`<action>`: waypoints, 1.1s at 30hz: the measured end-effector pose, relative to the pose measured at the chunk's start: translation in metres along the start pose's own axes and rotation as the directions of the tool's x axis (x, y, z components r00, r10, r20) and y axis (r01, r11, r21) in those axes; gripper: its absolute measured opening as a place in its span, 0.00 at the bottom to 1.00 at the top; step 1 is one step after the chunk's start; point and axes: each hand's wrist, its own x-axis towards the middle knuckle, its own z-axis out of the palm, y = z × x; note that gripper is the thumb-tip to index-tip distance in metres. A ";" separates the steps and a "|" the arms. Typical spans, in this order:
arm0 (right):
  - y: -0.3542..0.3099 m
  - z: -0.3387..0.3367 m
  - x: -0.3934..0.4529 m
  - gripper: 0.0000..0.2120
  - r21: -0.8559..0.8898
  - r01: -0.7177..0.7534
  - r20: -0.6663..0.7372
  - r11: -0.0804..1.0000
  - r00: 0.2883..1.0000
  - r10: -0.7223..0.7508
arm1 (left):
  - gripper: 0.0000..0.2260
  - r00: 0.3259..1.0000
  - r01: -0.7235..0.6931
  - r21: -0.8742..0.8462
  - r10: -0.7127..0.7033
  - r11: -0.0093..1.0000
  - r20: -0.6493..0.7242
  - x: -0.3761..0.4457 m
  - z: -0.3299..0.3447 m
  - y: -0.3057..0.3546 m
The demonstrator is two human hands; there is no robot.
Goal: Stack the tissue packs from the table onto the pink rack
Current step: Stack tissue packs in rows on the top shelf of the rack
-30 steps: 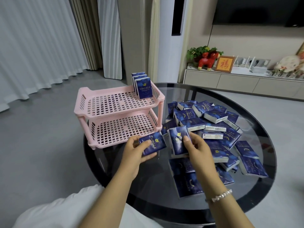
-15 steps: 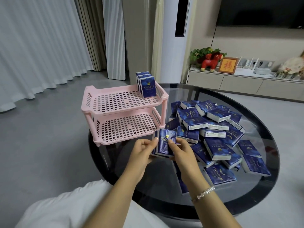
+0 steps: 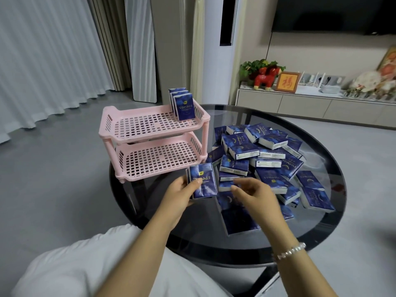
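Head view, looking down over a round dark glass counter (image 3: pixel 310 236). At about 6 o'clock from the pink rack (image 3: pixel 154 142), left hand (image 3: pixel 180 197) clamped on a small upright bundle of blue tissue packs (image 3: pixel 202 181), thumb across the front face, remaining fingers behind; bundle held just off the rack's lower front corner, not yet on either shelf. Right hand (image 3: pixel 256 195) at 3 o'clock of that bundle, fingers loosely curled and apart, gripping nothing, hovering over the near edge of the loose pile (image 3: pixel 267 161). Three packs standing on edge (image 3: pixel 182 103) at the top shelf's 1 o'clock corner; lower shelf bare. Most of the stock lying jumbled on the counter at 3 o'clock of the rack.

Step in hand, by judgement: gathering and squaring a handful before placing. Task barely begun. Next move likely calls for lifting the bundle up toward 12 o'clock, over the top shelf's rim, and setting it upright against the standing row, faces aligned, with a firm enough squeeze to stop the slick wrappers sliding apart.
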 end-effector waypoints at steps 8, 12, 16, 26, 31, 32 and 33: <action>0.022 -0.017 -0.033 0.21 -0.635 -0.001 0.008 0.772 1.000 0.007 | 0.09 0.999 0.052 0.070 -0.051 0.996 -0.011 -0.013 0.011 -0.011; 0.027 -0.007 -0.035 0.29 -0.729 -0.029 -0.012 0.683 0.999 0.031 | 0.09 0.997 0.073 0.115 -0.071 0.991 -0.022 -0.019 0.014 -0.014; 0.026 -0.006 -0.032 0.31 -0.664 -0.028 0.016 0.748 0.999 0.051 | 0.09 0.996 0.067 0.123 -0.060 0.990 -0.062 -0.022 0.011 -0.014; 0.028 -0.001 -0.027 0.15 -0.159 0.035 0.003 0.987 0.999 -0.035 | 0.11 0.990 -0.011 0.120 0.028 0.993 -0.140 -0.026 -0.002 -0.009; 0.013 -0.009 -0.012 0.13 0.203 0.097 0.092 0.974 0.989 -0.118 | 0.22 0.997 -0.048 0.067 0.051 0.997 -0.052 -0.028 -0.005 -0.007; 0.007 -0.010 -0.009 0.12 0.227 0.115 0.110 0.967 0.984 -0.143 | 0.25 0.998 -0.046 0.058 0.048 0.997 -0.037 -0.027 -0.005 -0.007; 0.001 -0.010 -0.007 0.12 0.239 0.139 0.128 0.961 0.977 -0.173 | 0.28 0.999 -0.047 0.064 0.049 0.997 -0.023 -0.027 -0.005 -0.006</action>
